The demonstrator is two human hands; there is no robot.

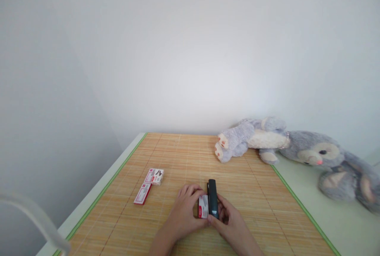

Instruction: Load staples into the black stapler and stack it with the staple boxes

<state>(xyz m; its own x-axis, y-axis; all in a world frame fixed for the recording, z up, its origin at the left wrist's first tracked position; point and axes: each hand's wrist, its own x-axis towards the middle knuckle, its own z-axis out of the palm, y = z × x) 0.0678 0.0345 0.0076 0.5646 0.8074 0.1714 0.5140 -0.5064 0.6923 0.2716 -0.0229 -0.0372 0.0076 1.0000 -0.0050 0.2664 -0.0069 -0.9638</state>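
Note:
A black stapler (213, 199) lies lengthwise on the bamboo mat, pointing away from me. My right hand (230, 222) grips its right side and near end, thumb at the near corner. Against the stapler's left side sits a small red and white box (203, 207), likely of staples. My left hand (187, 210) holds that box between thumb and fingers, the thumb at its near edge and the fingers at its far left. Parts of the right fingers are hidden behind the stapler.
Several small red and white boxes (143, 193) lie together at the left of the bamboo mat (184, 157). A grey plush rabbit (267, 139) lies across the back right. A white curved bar (35, 216) shows at the lower left. A pale wall stands behind.

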